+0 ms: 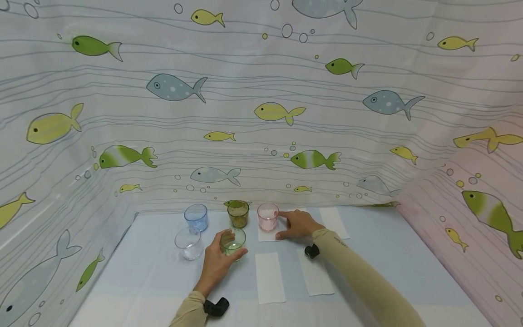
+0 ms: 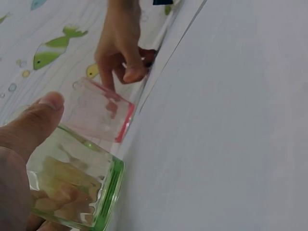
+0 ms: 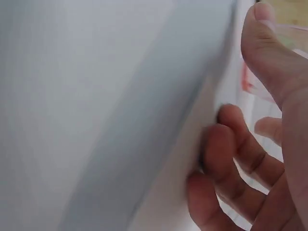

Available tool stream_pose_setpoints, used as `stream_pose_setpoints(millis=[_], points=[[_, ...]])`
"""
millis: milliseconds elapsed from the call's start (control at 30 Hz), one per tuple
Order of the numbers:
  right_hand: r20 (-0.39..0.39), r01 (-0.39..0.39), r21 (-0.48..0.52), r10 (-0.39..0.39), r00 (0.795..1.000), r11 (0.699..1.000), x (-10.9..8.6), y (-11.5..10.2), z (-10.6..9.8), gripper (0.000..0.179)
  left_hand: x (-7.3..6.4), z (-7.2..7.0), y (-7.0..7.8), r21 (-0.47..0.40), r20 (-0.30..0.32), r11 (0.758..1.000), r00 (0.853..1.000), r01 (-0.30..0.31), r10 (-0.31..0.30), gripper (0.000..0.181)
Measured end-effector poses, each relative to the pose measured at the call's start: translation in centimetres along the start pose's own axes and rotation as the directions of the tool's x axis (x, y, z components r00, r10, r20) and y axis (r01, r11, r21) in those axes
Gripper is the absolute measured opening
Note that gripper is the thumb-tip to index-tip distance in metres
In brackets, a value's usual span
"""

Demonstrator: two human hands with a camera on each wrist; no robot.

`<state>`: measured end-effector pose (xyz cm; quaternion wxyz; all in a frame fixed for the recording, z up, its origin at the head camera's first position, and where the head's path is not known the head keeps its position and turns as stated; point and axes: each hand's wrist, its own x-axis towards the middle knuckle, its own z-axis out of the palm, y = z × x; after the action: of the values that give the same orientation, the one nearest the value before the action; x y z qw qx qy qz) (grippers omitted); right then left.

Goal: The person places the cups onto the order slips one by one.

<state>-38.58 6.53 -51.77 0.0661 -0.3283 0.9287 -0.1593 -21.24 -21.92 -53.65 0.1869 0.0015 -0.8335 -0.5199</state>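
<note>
In the head view my left hand (image 1: pixel 217 261) grips a green glass (image 1: pixel 234 243) from its left, thumb in front and fingers behind. The left wrist view shows this green glass (image 2: pixel 79 173) close up, with the thumb along its side. A pink glass (image 1: pixel 268 219) stands upright at the front of the back row, on a white strip (image 1: pixel 267 237). Beside it on the right is my right hand (image 1: pixel 301 223), its extended index finger at the glass's side and its other fingers loosely bent. The right wrist view shows that hand (image 3: pixel 269 159) wrapped around nothing.
To the left stand a blue glass (image 1: pixel 197 218) and a clear glass (image 1: pixel 189 247); a brown glass (image 1: pixel 239 215) is behind the green one. More white strips lie nearer, one in the middle (image 1: pixel 270 279) and one to its right (image 1: pixel 318 277). A fish-patterned curtain (image 1: pixel 245 91) encloses the table.
</note>
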Motion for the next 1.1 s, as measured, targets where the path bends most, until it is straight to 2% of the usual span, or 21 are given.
stream_pose_setpoints(millis=[133,267,500,633,800,1100], points=[[-0.052,0.029,0.080,-0.025,0.998,0.996,-0.5,0.5,-1.2,0.093,0.0,0.1,-0.2,-0.032,0.007,0.999,1.000,0.005,-0.005,0.078],[-0.093,0.036,0.130,-0.024,0.995,0.991,-1.4,2.0,-2.9,0.091,-0.1,0.3,-0.3,-0.042,0.017,0.999,1.000,0.005,-0.004,0.077],[-0.050,-0.018,0.258,0.032,0.998,0.966,-3.4,6.3,-4.5,0.091,0.0,0.4,-0.4,-0.035,0.011,0.999,1.000,-0.010,0.011,0.076],[-0.016,-0.038,0.347,0.046,0.999,0.937,-4.6,8.1,-4.1,0.095,0.0,0.2,-0.4,-0.044,0.020,0.999,1.000,-0.001,0.002,0.077],[-0.005,-0.029,0.397,0.034,0.999,0.917,-5.4,9.3,-2.3,0.096,0.0,0.0,-0.5,-0.065,0.034,0.998,0.999,0.012,-0.010,0.076],[0.017,-0.048,0.363,0.044,0.999,0.931,-5.7,9.6,-1.9,0.099,-0.1,-0.1,-0.8,-0.100,0.045,0.995,0.999,-0.006,0.011,0.074]])
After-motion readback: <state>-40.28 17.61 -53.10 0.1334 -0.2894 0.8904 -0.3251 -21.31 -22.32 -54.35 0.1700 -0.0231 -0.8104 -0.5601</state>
